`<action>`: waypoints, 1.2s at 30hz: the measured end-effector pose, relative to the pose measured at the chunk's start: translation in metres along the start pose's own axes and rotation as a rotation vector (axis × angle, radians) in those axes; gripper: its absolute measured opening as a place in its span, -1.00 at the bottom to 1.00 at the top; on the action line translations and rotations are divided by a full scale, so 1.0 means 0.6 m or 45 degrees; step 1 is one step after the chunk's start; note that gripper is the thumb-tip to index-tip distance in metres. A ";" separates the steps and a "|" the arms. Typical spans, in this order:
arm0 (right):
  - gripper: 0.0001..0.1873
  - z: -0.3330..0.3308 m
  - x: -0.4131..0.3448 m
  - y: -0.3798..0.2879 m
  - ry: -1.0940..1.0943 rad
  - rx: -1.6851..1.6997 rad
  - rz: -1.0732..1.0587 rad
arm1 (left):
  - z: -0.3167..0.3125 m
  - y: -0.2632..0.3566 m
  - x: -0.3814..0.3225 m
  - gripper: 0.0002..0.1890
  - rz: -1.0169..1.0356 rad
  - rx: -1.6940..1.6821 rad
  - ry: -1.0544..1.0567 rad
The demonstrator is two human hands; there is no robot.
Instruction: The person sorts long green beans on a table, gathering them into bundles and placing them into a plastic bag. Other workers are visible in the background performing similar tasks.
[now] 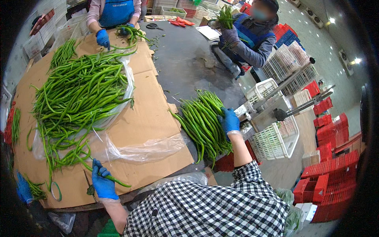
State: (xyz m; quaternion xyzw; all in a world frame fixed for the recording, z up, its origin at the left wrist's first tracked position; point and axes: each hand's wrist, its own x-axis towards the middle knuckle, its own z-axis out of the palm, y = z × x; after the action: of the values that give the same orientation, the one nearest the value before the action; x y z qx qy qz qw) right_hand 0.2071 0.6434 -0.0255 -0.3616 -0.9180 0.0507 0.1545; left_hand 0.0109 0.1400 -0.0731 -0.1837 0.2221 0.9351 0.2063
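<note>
My left hand [103, 180], in a blue glove, grips a long green chili pepper [117, 180] near the front edge of the cardboard. My right hand [229, 121], gloved alike, lies against the right side of a neat stack of green chili peppers [198, 124], laid roughly side by side. Its fingers are partly hidden, so whether they grip any peppers is unclear. Ahead of my left hand spreads a large loose heap of green chili peppers [83, 89] on a clear plastic sheet [142, 149]. A roll of tape [56, 191] sits to the left of that hand.
Cardboard [148, 109] covers much of the dark table [189, 56]. Scissors [154, 26] and red peppers [181, 22] lie at the far end. Two co-workers handle peppers across the table; another's gloved hand [23, 187] shows at left. A metal-armed device [266, 109] and white crate [288, 139] stand right.
</note>
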 end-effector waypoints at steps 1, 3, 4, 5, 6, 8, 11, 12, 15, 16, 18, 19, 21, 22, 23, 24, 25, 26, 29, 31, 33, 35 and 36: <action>-0.57 -0.001 0.008 -0.008 -0.010 -0.020 -0.029 | -0.005 0.001 -0.003 -0.67 0.007 -0.030 0.025; -0.56 -0.009 0.011 -0.006 0.028 -0.019 -0.131 | -0.011 -0.004 -0.006 -0.69 0.002 -0.050 0.034; -0.56 -0.024 0.017 -0.032 0.103 -0.007 -0.179 | -0.015 -0.011 -0.004 -0.70 0.014 -0.047 0.022; -0.55 -0.041 0.024 -0.057 0.125 -0.012 -0.218 | -0.014 -0.015 -0.002 -0.71 0.034 -0.042 0.009; -0.55 -0.048 0.031 -0.079 0.158 0.034 -0.276 | -0.004 -0.018 -0.001 -0.73 0.014 -0.034 -0.018; -0.54 -0.059 0.047 -0.152 0.126 0.209 -0.372 | 0.026 -0.024 -0.005 -0.74 0.007 -0.025 0.007; -0.53 -0.039 0.072 -0.286 -0.077 0.595 -0.656 | 0.046 -0.033 -0.013 -0.72 0.024 -0.033 0.084; -0.54 -0.045 0.071 -0.356 -0.284 0.828 -0.670 | 0.041 -0.033 -0.018 -0.72 0.037 -0.025 0.089; -0.55 0.007 0.106 -0.495 -0.327 1.008 -0.949 | 0.034 -0.044 -0.027 -0.73 0.035 0.010 0.096; -0.59 0.050 0.131 -0.531 -0.324 1.044 -0.957 | 0.037 -0.047 -0.027 -0.73 0.022 -0.001 0.096; -0.71 0.116 0.175 -0.605 -0.304 1.252 -0.966 | 0.046 -0.043 -0.033 -0.73 0.033 0.008 0.129; -0.73 0.124 0.186 -0.643 -0.340 1.339 -0.952 | 0.043 -0.042 -0.035 -0.73 0.051 0.008 0.153; -0.78 0.118 0.197 -0.714 -0.003 1.334 -1.148 | 0.034 -0.035 -0.039 -0.73 0.092 -0.017 0.191; -0.75 0.101 0.200 -0.744 0.152 1.381 -1.179 | 0.026 -0.028 -0.042 -0.73 0.113 -0.040 0.205; -0.70 0.115 0.221 -0.767 0.329 1.450 -1.152 | 0.017 -0.023 -0.045 -0.73 0.130 -0.059 0.219; -0.67 0.123 0.249 -0.783 0.334 1.521 -1.036 | 0.008 -0.016 -0.046 -0.74 0.160 -0.035 0.203; -0.64 0.129 0.278 -0.786 0.337 1.574 -0.909 | 0.003 -0.011 -0.045 -0.74 0.182 -0.070 0.209; -0.67 0.145 0.315 -0.779 0.298 1.520 -0.823 | -0.001 -0.007 -0.046 -0.74 0.200 -0.100 0.215; -0.67 0.199 0.399 -0.708 -0.029 1.248 -0.624 | -0.013 0.006 -0.051 -0.75 0.225 -0.096 0.243; -0.25 0.214 0.412 -0.671 -0.398 0.654 -0.914 | -0.029 0.006 -0.050 -0.74 0.244 -0.094 0.249; 0.12 0.224 0.380 -0.661 -0.444 0.192 -1.162 | -0.029 0.000 -0.039 -0.73 0.233 -0.125 0.291; 0.31 0.221 0.366 -0.679 -0.385 0.261 -1.231 | -0.016 -0.004 -0.031 -0.73 0.220 -0.120 0.293; 0.32 0.226 0.366 -0.691 -0.373 0.294 -1.262 | -0.005 -0.005 -0.028 -0.73 0.196 -0.106 0.260</action>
State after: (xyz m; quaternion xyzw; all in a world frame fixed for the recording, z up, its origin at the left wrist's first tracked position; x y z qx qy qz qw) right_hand -0.2565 0.4913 -0.0146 0.1461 -0.9793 0.1223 0.0688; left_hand 0.0272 0.1360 -0.0697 -0.2689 0.2163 0.9330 0.1023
